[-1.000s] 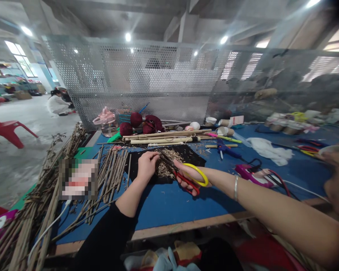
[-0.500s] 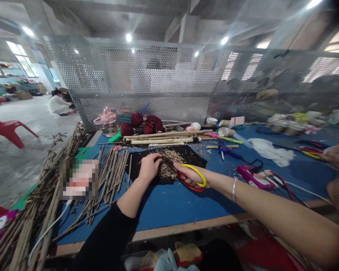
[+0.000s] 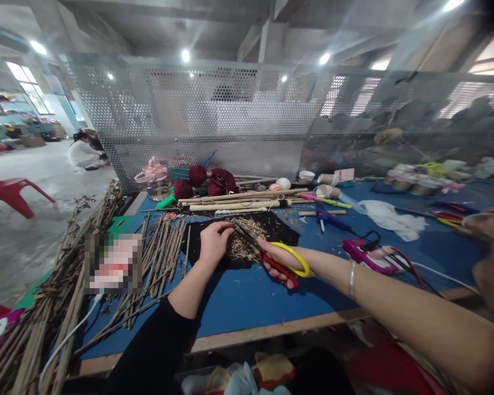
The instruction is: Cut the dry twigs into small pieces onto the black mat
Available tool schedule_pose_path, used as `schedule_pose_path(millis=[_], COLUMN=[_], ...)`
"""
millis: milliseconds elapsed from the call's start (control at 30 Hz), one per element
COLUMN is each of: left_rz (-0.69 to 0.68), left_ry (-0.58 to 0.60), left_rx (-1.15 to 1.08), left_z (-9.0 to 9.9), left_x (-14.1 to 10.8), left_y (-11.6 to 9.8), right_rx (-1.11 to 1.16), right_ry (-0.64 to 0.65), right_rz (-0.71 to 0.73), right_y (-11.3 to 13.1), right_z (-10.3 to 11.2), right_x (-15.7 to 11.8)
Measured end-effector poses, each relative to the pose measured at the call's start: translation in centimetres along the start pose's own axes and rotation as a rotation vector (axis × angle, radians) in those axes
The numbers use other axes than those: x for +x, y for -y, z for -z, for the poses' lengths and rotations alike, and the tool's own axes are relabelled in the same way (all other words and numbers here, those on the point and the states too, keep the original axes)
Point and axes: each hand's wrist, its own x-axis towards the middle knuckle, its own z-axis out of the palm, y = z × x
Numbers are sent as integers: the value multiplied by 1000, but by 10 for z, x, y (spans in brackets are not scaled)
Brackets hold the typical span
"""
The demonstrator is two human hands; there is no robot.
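My right hand [image 3: 278, 262] grips a pair of scissors [image 3: 299, 260] with one yellow and one red handle loop. Their dark blades are spread and point up and left, toward my left fingertips. With thumb and fingers pinched together, my left hand [image 3: 214, 241] is held at the blade tips; whatever it pinches is too small to make out. Below both hands, a heap of short cut twig pieces [image 3: 247, 241] lies on a black cloth [image 3: 280, 225]. Left of the cloth, several dry brown sticks [image 3: 164, 249] lie side by side on the blue table [image 3: 239, 307].
A large bundle of dry stalks [image 3: 61, 296] runs along the left edge. Dark red balls [image 3: 197, 175] and bamboo rods [image 3: 239, 206] lie behind the cloth. On the right are a blue glue gun [image 3: 327, 218], a purple power strip [image 3: 368, 257] and another person's hand [image 3: 492, 241].
The scissors have opened wider, their handle loops now spread apart. My right hand has shifted slightly right and down. My left hand stays pinched in nearly the same place.
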Motion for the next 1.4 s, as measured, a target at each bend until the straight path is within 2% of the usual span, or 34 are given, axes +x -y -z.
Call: schedule_pose_path(millis=[200, 333, 533, 667, 767, 933, 1100, 1167, 1267, 1400], left_rz=[-136, -189, -202, -175, -94, -26, -25, -8, 44, 15], left_ry=[50, 79, 119, 120, 84, 36, -79, -91, -7, 247], left_rx=[82, 157, 208, 199, 179, 160, 195, 257, 371, 470], left_z=[-1, 0, 1, 2, 2, 2, 12, 21, 30, 23], left_x=[-4, -4, -3, -3, -3, 1, 9, 15, 27, 49], left_y=[-4, -6, -6, -5, -1, 7, 8, 9, 10, 5], right_rx=[-18, -63, -113, -98, -75, 102, 349, 437, 547, 617], right_ry=[-20, -68, -212, -238, -191, 4, 16, 34, 50, 25], right_rz=[32, 132, 175, 184, 144, 107, 212, 260, 343, 422], right_y=[4, 4, 3, 4, 1, -16, -37, -44, -52, -58], right_z=[-6, -9, -14, -14, -8, 6, 4, 1, -2, -5], right_x=[1, 1, -2, -5, -5, -5, -7, -6, -5, -4])
